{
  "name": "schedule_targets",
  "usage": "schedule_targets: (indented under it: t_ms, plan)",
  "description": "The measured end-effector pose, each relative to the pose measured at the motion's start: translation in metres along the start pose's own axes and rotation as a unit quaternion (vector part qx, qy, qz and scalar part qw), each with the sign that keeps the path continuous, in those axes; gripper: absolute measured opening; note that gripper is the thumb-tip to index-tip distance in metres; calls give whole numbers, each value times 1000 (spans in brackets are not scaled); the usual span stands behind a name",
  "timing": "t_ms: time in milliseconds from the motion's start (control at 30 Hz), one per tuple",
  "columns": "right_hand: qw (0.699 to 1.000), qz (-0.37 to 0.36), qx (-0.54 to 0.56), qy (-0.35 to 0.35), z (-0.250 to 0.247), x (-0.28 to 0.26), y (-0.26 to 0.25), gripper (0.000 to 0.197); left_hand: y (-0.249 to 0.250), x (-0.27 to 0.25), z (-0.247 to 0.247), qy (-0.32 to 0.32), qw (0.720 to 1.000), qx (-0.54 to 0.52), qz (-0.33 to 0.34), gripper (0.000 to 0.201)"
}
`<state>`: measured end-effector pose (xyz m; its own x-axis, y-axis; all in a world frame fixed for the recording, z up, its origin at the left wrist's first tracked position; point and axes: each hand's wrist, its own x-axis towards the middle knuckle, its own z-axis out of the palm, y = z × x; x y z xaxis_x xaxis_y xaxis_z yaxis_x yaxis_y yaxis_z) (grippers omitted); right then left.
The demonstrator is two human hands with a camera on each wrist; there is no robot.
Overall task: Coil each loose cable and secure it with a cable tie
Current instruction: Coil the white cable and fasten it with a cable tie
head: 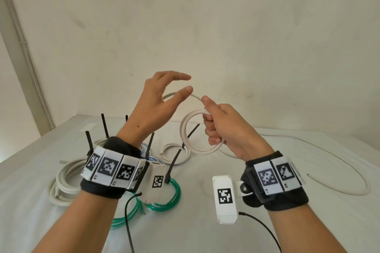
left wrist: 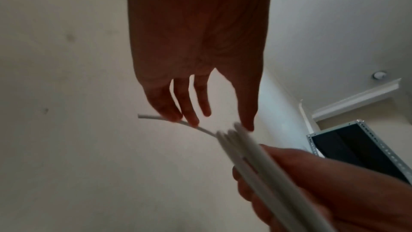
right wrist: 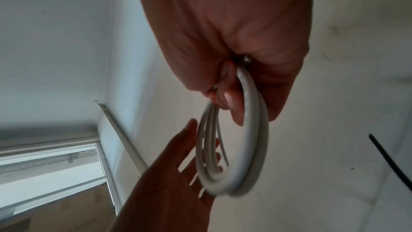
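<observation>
My right hand [head: 207, 113] grips a small coil of white cable [head: 188, 137] and holds it upright above the table. The coil's free end [head: 195, 96] arcs up and left from my right thumb. My left hand [head: 187, 84] is raised beside it, fingers straight and spread, thumb tip next to that free end. In the left wrist view the free end [left wrist: 151, 117] runs along the fingertips [left wrist: 191, 121] of my left hand, and the coil [left wrist: 256, 161] sits in my right hand [left wrist: 312, 183]. The right wrist view shows the coil [right wrist: 249, 147] hanging from my curled right fingers [right wrist: 234, 105].
Several coils lie on the grey table [head: 205, 232], each with a black tie sticking up: a green tube coil [head: 174, 197], a thick white coil [head: 65, 178], a flat white coil [head: 174, 152]. A long loose white cable [head: 349, 172] curves across the right side.
</observation>
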<state>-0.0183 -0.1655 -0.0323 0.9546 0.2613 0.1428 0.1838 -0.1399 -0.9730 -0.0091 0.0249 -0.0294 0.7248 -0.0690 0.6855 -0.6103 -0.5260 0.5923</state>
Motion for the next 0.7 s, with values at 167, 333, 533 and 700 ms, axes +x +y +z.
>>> schedule_targets:
  t_ms: [167,333,533,700]
  plan:
    - [999,-31,22,21,6,0,-3,51,-4,-3,5,-124,980,-149,-56,27]
    - [986,-64,116,97,10,2,-3,61,7,-6,28,-100,914,-328,-216,46]
    - [973,-86,164,138,5,6,3,49,15,-8,45,-106,875,-414,-226,48]
    - [969,-99,160,159,9,7,6,48,15,-9,44,-106,864,-441,-219,36]
